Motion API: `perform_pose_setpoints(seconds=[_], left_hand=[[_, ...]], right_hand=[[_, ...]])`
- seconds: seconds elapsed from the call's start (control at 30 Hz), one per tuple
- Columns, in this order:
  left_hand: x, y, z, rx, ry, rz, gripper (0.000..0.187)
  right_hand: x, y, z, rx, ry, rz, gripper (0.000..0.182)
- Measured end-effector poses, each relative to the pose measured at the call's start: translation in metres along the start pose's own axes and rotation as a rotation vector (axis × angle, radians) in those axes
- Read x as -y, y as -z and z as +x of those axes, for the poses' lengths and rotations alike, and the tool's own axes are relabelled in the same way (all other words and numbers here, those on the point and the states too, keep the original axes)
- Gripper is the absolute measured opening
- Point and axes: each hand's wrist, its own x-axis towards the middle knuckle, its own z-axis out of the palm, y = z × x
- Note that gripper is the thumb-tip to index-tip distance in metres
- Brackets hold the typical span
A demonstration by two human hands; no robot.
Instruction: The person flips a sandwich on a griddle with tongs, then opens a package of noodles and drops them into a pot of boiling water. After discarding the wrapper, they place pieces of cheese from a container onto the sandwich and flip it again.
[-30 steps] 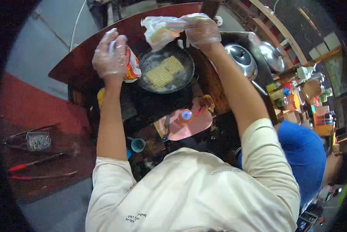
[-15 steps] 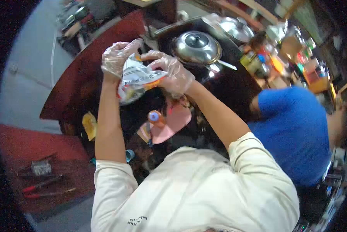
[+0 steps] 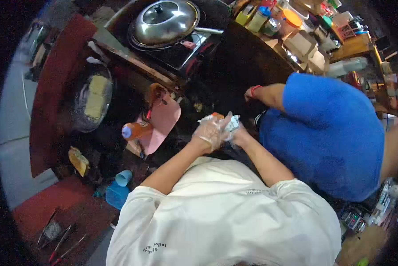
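My left hand (image 3: 210, 133), in a clear plastic glove, is closed around a crumpled white and orange printed packet (image 3: 232, 124) in front of my waist. My right hand (image 3: 239, 135), gloved too, grips the packet's other side. Most of the packet is hidden by my fingers. To the left of my hands lies a pink cutting board (image 3: 165, 126), and an orange bottle (image 3: 139, 130) with a pale purple cap rests against it.
A lidded wok (image 3: 165, 24) stands on the stove at the top. An oval tray (image 3: 84, 117) holds pale yellow slabs. Blue cups (image 3: 117, 194) and tongs (image 3: 62, 243) are at lower left. A person in a blue shirt (image 3: 327, 137) is close on my right, near jars and boxes (image 3: 298, 46).
My hands have come down and right, from over the dark counter to close by my body, with the packet still between them. The view has turned, so the oval tray now shows.
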Motion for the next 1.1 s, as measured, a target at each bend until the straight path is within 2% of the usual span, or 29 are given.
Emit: perform_pose_setpoints(seconds=[0.03, 0.07, 0.13, 0.17, 0.2, 0.23, 0.27, 0.3, 0.33, 0.37, 0.4, 0.43, 0.5, 0.57, 0.6, 0.67, 0.7, 0.73, 0.77, 0.83, 0.9, 0.93, 0.97, 1.0, 1.03, 1.1], left_hand=[[-0.004, -0.018, -0.005, -0.131, 0.080, -0.115, 0.047], [0.004, -0.032, -0.002, -0.118, 0.089, -0.126, 0.047], [0.024, -0.052, 0.004, 0.091, 0.368, -0.446, 0.042], [0.044, -0.072, 0.004, 0.077, 0.381, -0.425, 0.041], [0.047, -0.060, 0.004, 0.043, 0.572, -0.621, 0.034], [0.075, -0.094, 0.001, -0.061, 0.557, -0.604, 0.032], [0.104, -0.128, -0.002, -0.166, 0.536, -0.585, 0.030], [0.106, -0.120, -0.001, -0.240, 0.601, -0.674, 0.028], [0.120, -0.125, -0.002, -0.279, 0.616, -0.595, 0.027], [0.133, -0.132, -0.003, -0.317, 0.633, -0.514, 0.027], [0.157, -0.162, -0.008, -0.465, 0.861, -0.961, 0.024], [0.158, -0.164, -0.008, -0.488, 0.889, -0.895, 0.024], [0.157, -0.158, 0.003, -0.503, 0.906, -0.820, 0.025], [0.153, -0.159, 0.023, -0.478, 1.011, -0.697, 0.023], [0.168, -0.172, 0.026, -0.464, 1.005, -0.694, 0.023], [0.207, -0.204, 0.031, -0.380, 0.460, -0.015, 0.019], [0.198, -0.196, 0.046, -0.393, 0.554, -0.322, 0.017], [0.216, -0.220, 0.049, -0.398, 0.553, -0.326, 0.017], [0.250, -0.264, 0.050, -0.386, 0.314, -0.240, 0.018], [0.278, -0.299, 0.065, -0.387, 0.096, -0.152, 0.020], [0.276, -0.312, 0.093, 0.133, 0.441, -0.153, 0.025], [0.270, -0.307, 0.107, 0.118, 0.452, -0.162, 0.025], [0.264, -0.301, 0.118, 0.357, 0.377, 0.044, 0.026], [0.258, -0.294, 0.128, 0.575, 0.251, 0.235, 0.028], [0.265, -0.315, 0.132, 0.577, 0.240, 0.254, 0.026], [0.282, -0.357, 0.133, 0.410, 0.268, 0.181, 0.023]], right_hand=[[-0.005, -0.012, -0.003, -0.179, 0.014, 0.049, 0.023], [-0.013, -0.004, 0.002, -0.052, 0.031, -0.103, 0.025], [-0.019, 0.010, 0.031, 0.112, -0.193, 0.306, 0.036], [-0.021, 0.017, 0.040, 0.104, -0.203, 0.316, 0.036], [-0.018, 0.019, 0.046, 0.294, -0.223, 0.406, 0.042], [-0.018, 0.023, 0.051, 0.485, -0.240, 0.499, 0.049], [-0.024, 0.036, 0.064, 0.404, -0.259, 0.454, 0.056], [-0.022, 0.042, 0.073, 0.381, -0.285, 0.382, 0.058], [-0.014, 0.046, 0.081, 0.358, -0.310, 0.311, 0.060], [-0.014, 0.040, 0.101, -0.081, -0.269, 0.013, 0.060], [-0.025, 0.042, 0.128, -0.520, -0.243, -0.277, 0.061], [-0.067, 0.081, 0.172, -0.551, -0.204, -0.448, 0.047], [-0.112, 0.097, 0.206, -0.667, -0.122, -0.605, 0.042], [-0.140, 0.102, 0.227, -0.740, -0.080, -0.606, 0.038], [-0.150, 0.108, 0.233, -0.749, -0.082, -0.593, 0.038], [-0.164, 0.123, 0.251, -0.754, 0.136, -0.088, 0.035], [-0.165, 0.127, 0.243, -0.646, 0.201, 0.137, 0.030], [-0.166, 0.129, 0.235, -0.646, 0.205, 0.131, 0.030], [-0.165, 0.129, 0.229, -0.617, 0.205, 0.186, 0.028], [-0.141, 0.102, 0.202, -0.639, 0.210, 0.202, 0.030], [-0.143, 0.102, 0.197, -0.568, 0.263, 0.096, 0.032], [-0.140, 0.101, 0.194, -0.504, 0.318, 0.012, 0.034], [-0.136, 0.103, 0.189, -0.443, 0.204, 0.065, 0.037], [-0.127, 0.097, 0.182, -0.440, 0.198, 0.045, 0.037], [-0.118, 0.090, 0.176, -0.404, 0.180, 0.042, 0.036], [-0.110, 0.091, 0.169, -0.356, 0.163, 0.039, 0.031]])
